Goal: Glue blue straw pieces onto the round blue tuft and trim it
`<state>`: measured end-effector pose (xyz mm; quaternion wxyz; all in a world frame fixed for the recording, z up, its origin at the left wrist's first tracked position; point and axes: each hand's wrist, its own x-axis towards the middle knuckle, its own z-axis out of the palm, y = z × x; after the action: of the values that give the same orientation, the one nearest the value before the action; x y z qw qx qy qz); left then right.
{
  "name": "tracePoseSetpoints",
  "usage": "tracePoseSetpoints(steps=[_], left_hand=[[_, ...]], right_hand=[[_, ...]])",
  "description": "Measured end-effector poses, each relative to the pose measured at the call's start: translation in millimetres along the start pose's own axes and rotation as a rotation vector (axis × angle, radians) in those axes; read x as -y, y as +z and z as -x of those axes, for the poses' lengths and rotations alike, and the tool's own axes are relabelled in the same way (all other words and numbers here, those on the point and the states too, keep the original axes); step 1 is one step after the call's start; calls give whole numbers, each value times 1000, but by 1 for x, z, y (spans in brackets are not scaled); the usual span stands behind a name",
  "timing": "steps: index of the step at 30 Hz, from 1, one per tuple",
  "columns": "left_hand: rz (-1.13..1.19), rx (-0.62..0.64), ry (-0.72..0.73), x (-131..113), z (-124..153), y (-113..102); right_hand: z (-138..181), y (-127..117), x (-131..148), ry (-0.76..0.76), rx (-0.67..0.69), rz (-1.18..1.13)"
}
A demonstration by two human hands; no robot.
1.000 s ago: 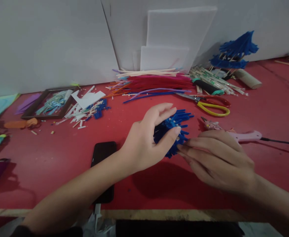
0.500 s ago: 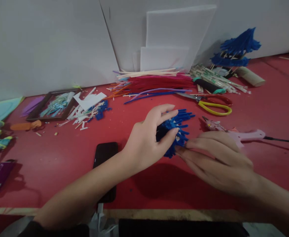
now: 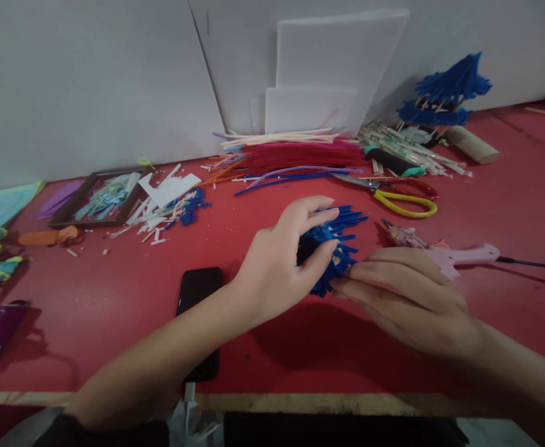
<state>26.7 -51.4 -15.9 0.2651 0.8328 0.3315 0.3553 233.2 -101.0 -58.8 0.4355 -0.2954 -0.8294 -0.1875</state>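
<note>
Cupping the blue spiky pipe-cleaner cluster (image 3: 333,248) above the red table (image 3: 114,298) with your curled left hand (image 3: 277,267), you are pinching its near edge with your right hand (image 3: 407,301), shaping seemingly unfinished beside the pink glue gun (image 3: 459,256).

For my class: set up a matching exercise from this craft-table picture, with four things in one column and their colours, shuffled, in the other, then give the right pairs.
Things:
1. scissors handles
2. phone
3. spiky bundle held by the left hand
4. glue gun

Colours:
A. blue
B. pink
C. yellow and red
D. black

Pairs: 1-C, 2-D, 3-A, 4-B
</note>
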Motion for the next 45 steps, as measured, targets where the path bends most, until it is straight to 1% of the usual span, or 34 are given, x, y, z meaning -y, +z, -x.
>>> tracePoseSetpoints(steps=[11,17,22,23,25,27,28,29,30,33,35,38,41,43,45], left_hand=[[72,-25,30,-1,0,2],[44,-16,30,1,0,3],[112,-33,10,-1,-1,2],[113,-42,9,-1,-1,1],[85,-65,24,0,-3,-3],[30,-82,45,2,-4,-8],[1,-81,53,3,-5,-10],[-25,-74,57,4,-6,-12],[-47,-60,56,5,-6,-14],[-71,-11,37,5,-7,-18],[-66,10,27,4,-7,-21],[-58,40,28,3,-8,-24],[-36,103,44,2,-10,-29],[-21,137,61,3,-12,-31],[-9,160,74,4,-13,-34]], right_hand=[[1,0,1,-11,22,16],[-3,3,0,-5,19,20],[-5,-2,1,-14,44,-62],[-6,-5,-2,0,59,-95],[-7,-12,-14,82,58,-112],[-7,-16,-39,198,26,-19],[-5,-15,-54,236,20,76],[-3,-13,-72,212,63,150],[-1,-9,-89,184,167,150],[9,11,-129,121,399,107],[15,25,-143,90,553,77],[22,41,-147,75,727,69],[22,48,-144,87,811,76],[19,50,-141,102,811,83],[15,49,-139,121,777,94]])
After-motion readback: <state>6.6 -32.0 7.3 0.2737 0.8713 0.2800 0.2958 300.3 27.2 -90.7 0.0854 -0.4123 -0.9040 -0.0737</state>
